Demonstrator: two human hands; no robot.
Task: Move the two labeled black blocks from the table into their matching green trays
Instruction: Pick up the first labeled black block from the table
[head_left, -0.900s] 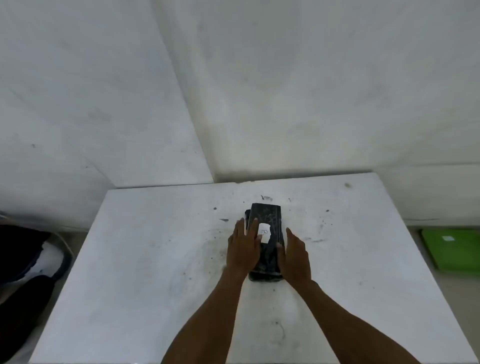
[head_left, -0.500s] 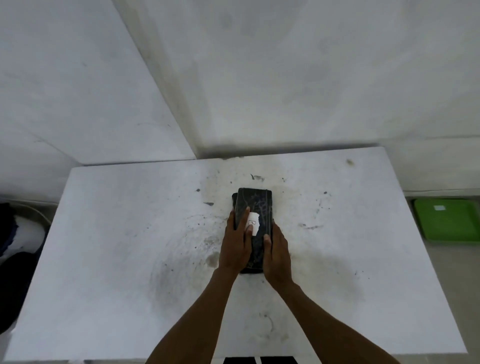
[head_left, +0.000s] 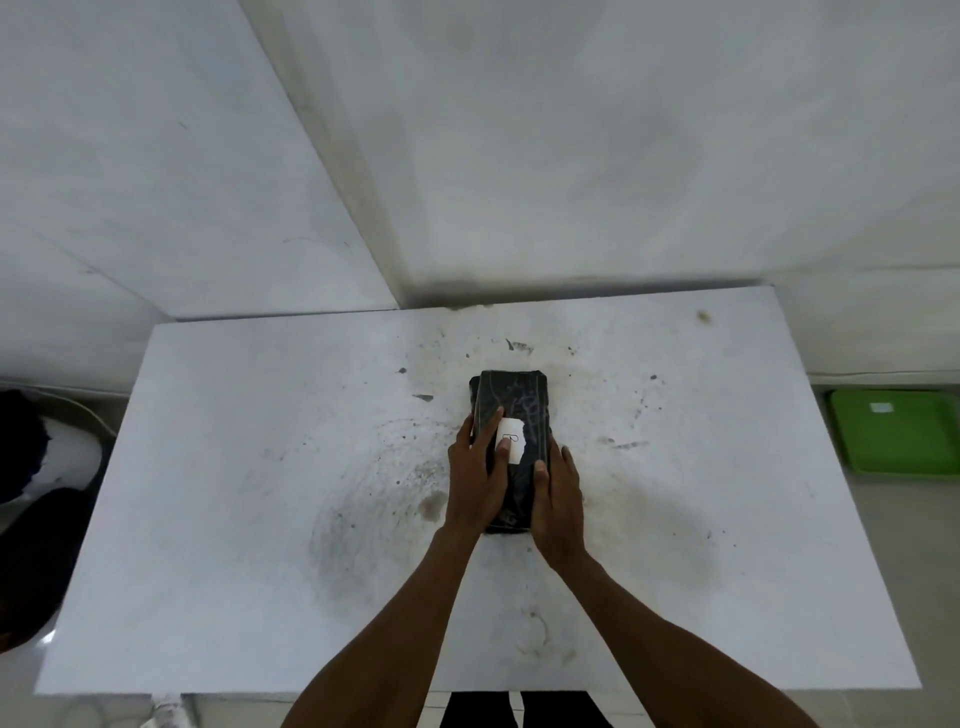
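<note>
A black block (head_left: 519, 402) with a white paper label (head_left: 511, 440) lies lengthwise at the middle of the white table (head_left: 234, 493). A second black block seems to lie under it, its edge (head_left: 474, 392) peeking out at the left. My left hand (head_left: 475, 480) clasps the top block's left side, fingers reaching onto the label. My right hand (head_left: 558, 496) presses against its right side, thumb on top. One green tray (head_left: 893, 434) with a small white label sits on the floor to the right of the table.
The table stands in a corner of white walls and bears dark smudges. Dark and white items (head_left: 31, 467) lie on the floor at the left. My legs (head_left: 519, 712) show below the table's near edge.
Both hands have closed in from flanking the block to gripping its sides. The camera view has shifted, so the table sits lower and more to the left in frame.
</note>
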